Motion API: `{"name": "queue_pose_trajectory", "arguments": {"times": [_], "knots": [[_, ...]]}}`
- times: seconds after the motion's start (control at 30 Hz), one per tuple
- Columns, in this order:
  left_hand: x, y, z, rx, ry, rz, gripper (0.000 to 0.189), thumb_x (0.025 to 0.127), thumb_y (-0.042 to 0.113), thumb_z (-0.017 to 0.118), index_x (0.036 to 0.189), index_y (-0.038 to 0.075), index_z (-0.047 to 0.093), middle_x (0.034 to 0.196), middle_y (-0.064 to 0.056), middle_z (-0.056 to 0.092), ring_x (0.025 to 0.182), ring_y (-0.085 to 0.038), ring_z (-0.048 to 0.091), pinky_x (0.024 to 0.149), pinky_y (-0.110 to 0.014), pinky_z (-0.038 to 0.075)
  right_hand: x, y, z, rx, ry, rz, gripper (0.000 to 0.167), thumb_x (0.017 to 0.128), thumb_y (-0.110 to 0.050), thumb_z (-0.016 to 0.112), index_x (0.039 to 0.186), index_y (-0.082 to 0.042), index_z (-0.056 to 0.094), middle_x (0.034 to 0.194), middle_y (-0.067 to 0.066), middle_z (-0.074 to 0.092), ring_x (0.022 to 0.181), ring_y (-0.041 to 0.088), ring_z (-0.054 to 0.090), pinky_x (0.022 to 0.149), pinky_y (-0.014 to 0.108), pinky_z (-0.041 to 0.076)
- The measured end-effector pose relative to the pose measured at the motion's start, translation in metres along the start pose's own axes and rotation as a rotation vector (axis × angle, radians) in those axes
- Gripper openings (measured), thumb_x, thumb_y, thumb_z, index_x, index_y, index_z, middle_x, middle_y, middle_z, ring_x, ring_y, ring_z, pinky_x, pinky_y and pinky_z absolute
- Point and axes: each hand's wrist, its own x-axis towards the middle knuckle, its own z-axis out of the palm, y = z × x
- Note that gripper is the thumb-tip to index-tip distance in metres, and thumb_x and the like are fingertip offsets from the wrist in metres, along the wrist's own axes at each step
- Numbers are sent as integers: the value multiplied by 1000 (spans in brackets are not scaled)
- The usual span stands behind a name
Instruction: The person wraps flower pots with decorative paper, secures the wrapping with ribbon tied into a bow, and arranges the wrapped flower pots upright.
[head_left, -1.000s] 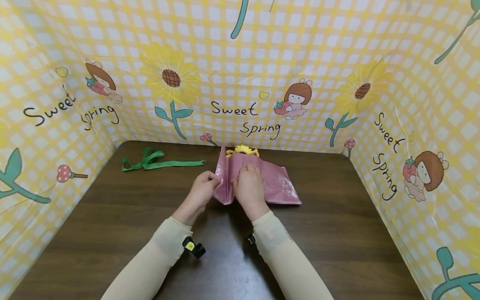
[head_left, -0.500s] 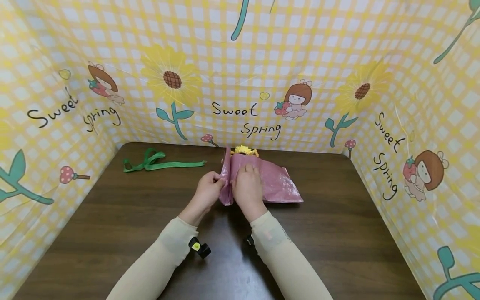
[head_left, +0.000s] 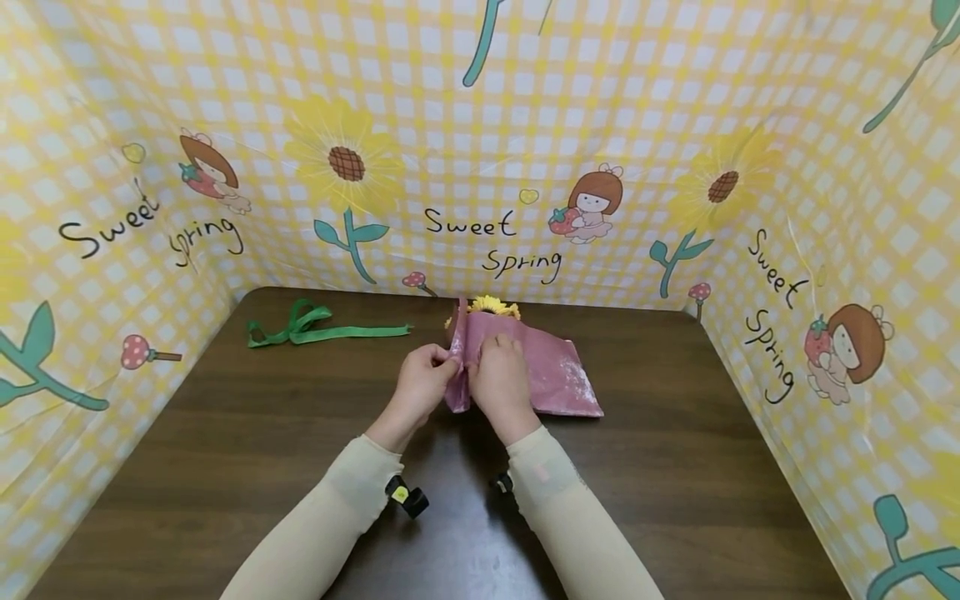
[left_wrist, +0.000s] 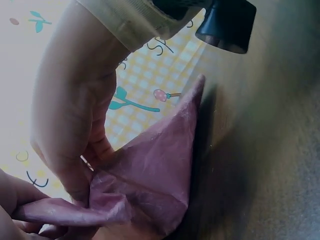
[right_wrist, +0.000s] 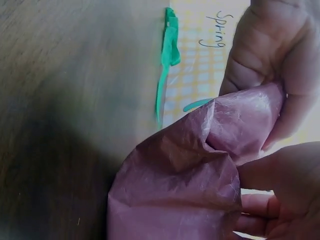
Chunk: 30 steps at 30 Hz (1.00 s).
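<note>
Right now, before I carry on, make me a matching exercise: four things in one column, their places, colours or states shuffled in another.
1. green ribbon
2. yellow flowers
3. left hand
4. checked backdrop

A. pinches the pink wrapper
B. yellow and white
C. lies on the table, left of the wrapper
D. show past the wrapper's far edge

Pairs: 1-C, 2-D, 3-A, 4-B

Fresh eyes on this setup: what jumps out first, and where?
Probably the yellow-checked backdrop, rising behind and on both sides of the dark table. Next, the pink wrapper near the table's far edge, pinched by the left hand and right hand, yellow petals peeking past its far edge. A green ribbon lies to its left.
</note>
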Motion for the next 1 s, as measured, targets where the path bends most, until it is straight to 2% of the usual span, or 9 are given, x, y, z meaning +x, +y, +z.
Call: {"name": "queue_pose_trajectory", "arguments": {"times": [0.17,0.4,0.6,0.73,0.83,0.9,1.0], "knots": [[-2,3,0,9,13,3,13,95,5,68,85,-4,66,82,-9,62,74,-17,58,62,-26,51,1,5,-2,75,4,2,12,91,-14,73,89,-3,70,97,13,62,97,35,59,83,45,52],[-6,8,7,123,32,65,14,95,10,71,87,-1,72,84,-12,69,69,-16,62,58,-25,51,6,11,-3,164,-19,42,7,88,-11,76,88,-5,76,95,12,64,96,35,60,82,46,52],[-10,10,14,221,52,124,13,94,15,72,86,4,76,80,-6,72,64,-11,62,57,-25,50,7,15,-6,215,-8,29,5,87,-10,77,89,-5,79,93,12,66,91,35,63,79,47,53],[-14,11,18,241,3,141,9,94,13,71,92,5,75,79,-5,71,55,-10,60,51,-26,51,7,18,-7,244,20,2,5,85,-6,75,84,-5,79,87,12,65,84,36,64,76,47,53],[-17,12,19,270,-48,148,7,94,13,71,95,6,74,75,-4,69,54,-11,59,50,-26,50,9,22,-8,254,22,-5,13,85,-2,70,73,-7,74,80,11,63,77,33,63,69,44,51],[-19,12,19,315,-68,167,6,93,12,72,94,7,73,71,-2,65,57,-12,57,52,-26,48,11,25,-10,299,-1,9,20,86,0,65,67,-6,68,75,10,61,71,29,59,64,41,47],[-20,12,19,395,-82,222,8,92,13,73,85,10,71,66,2,57,61,-13,52,54,-26,42,16,31,-14,391,-67,62,25,90,-2,60,66,-7,63,68,5,57,66,23,52,60,33,41]]}}
